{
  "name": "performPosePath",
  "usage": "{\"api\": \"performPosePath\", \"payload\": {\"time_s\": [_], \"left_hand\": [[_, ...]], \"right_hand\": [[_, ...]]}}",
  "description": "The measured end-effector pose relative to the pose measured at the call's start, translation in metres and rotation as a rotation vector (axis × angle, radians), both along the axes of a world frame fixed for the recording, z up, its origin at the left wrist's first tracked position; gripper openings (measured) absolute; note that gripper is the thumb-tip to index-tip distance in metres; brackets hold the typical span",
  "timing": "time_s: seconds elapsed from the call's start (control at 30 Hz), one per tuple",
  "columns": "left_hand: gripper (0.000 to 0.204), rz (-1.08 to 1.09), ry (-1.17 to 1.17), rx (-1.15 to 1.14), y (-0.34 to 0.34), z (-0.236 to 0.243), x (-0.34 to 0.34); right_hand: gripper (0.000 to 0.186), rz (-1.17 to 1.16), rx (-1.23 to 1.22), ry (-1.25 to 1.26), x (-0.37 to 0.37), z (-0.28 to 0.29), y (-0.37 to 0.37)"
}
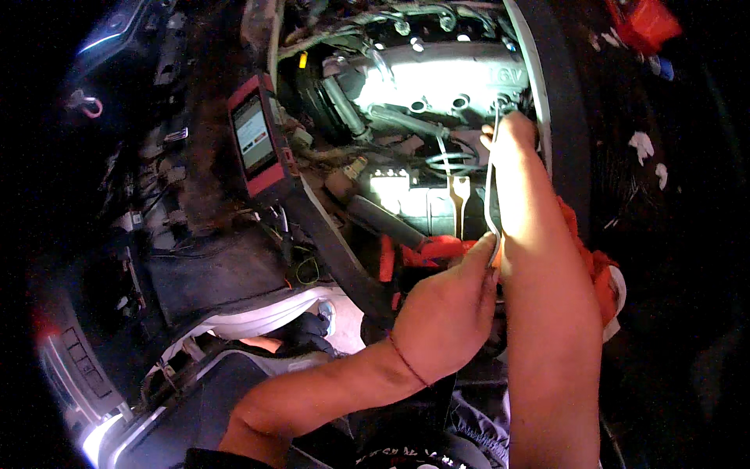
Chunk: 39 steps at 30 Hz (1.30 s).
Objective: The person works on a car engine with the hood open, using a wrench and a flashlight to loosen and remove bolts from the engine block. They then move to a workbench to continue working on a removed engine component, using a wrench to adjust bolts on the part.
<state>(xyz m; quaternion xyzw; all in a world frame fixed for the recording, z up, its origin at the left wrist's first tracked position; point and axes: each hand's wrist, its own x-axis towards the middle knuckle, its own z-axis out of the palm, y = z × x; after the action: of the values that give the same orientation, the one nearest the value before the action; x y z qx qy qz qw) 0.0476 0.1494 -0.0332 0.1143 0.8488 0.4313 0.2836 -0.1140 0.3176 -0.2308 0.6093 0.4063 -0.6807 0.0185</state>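
Note:
My left hand (457, 301) is closed around the lower end of a thin grey bent rod (491, 180); whether it is solid or a tube I cannot tell. The rod runs up to the rightmost round hole (501, 102) along the edge of the brightly lit engine cover (437, 76). Beside that hole, my right hand (516, 133) curls its fingers around the rod's upper part, with the fingertips partly hidden. An open-ended wrench (460, 199) lies just left of the rod. Below it, red cloth (441, 248) shows behind my left hand.
A red-framed tablet (254, 137) leans at the left edge of the engine bay. A dark bar (332, 242) slants down from it. Round holes (419, 105) line the engine cover. White scraps (641, 146) and a red object (644, 23) lie on the dark right side.

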Motion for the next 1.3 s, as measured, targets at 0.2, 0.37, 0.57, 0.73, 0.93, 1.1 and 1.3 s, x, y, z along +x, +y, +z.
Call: {"api": "performPosePath", "payload": {"time_s": [0.2, 0.37, 0.57, 0.73, 0.93, 1.1, 1.3], "left_hand": [[0.041, -0.027, -0.02, -0.008, -0.004, 0.001, 0.001], [0.041, -0.044, -0.018, -0.015, -0.008, 0.002, 0.0], [0.043, -0.063, -0.034, -0.075, -0.008, 0.005, 0.003], [0.043, -0.054, -0.042, -0.035, -0.009, 0.004, 0.003], [0.043, -0.046, -0.009, -0.042, -0.012, 0.003, 0.002], [0.041, 0.012, 0.014, 0.007, -0.003, -0.006, -0.003], [0.041, 0.012, 0.004, 0.001, 0.005, -0.006, -0.001]], "right_hand": [[0.04, 0.002, -0.057, -0.022, -0.012, -0.014, 0.006], [0.028, 0.086, 0.055, 0.015, -0.016, -0.01, 0.004], [0.033, 0.163, 0.02, 0.065, -0.015, -0.014, 0.015], [0.02, 0.211, 0.063, -0.019, -0.02, -0.03, 0.023], [0.015, 0.197, 0.079, -0.01, -0.022, -0.036, 0.026], [0.026, -0.033, -0.007, -0.074, -0.021, -0.024, 0.023], [0.019, 0.19, 0.058, -0.012, -0.012, -0.019, 0.019]]}}
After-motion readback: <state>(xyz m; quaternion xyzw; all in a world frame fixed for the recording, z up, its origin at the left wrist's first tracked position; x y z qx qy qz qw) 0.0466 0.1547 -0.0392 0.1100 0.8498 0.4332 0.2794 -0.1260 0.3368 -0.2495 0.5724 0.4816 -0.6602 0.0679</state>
